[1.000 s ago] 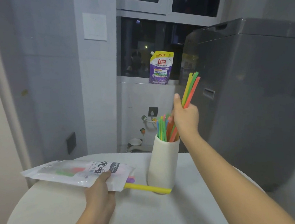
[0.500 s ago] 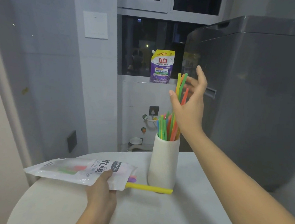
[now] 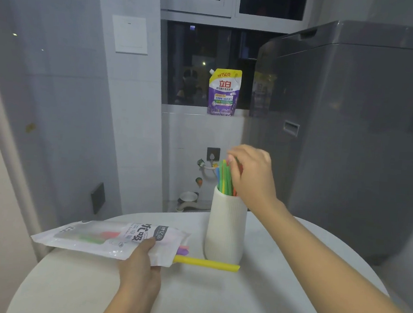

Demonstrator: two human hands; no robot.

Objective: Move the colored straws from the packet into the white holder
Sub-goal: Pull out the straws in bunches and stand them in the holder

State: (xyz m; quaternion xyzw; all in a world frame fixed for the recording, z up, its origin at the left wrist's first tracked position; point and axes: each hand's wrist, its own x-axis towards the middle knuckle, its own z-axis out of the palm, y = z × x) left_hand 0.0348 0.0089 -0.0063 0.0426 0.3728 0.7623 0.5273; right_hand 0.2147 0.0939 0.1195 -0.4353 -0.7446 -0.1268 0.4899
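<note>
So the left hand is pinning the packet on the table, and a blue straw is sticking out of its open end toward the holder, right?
Not quite: the head view shows the straw sticking out of the packet is yellow, not blue. The left hand does pin the packet on the table, and the straw points toward the holder.

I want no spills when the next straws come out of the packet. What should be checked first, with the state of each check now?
1. White holder upright on the round table: ok.
2. Left hand pinning the packet: ok.
3. Yellow straw sticking out of the packet, easy to take: ok.
4. Right hand free: not ok, it is at the straws in the holder.
5. Room left in the holder: cannot tell.
</note>
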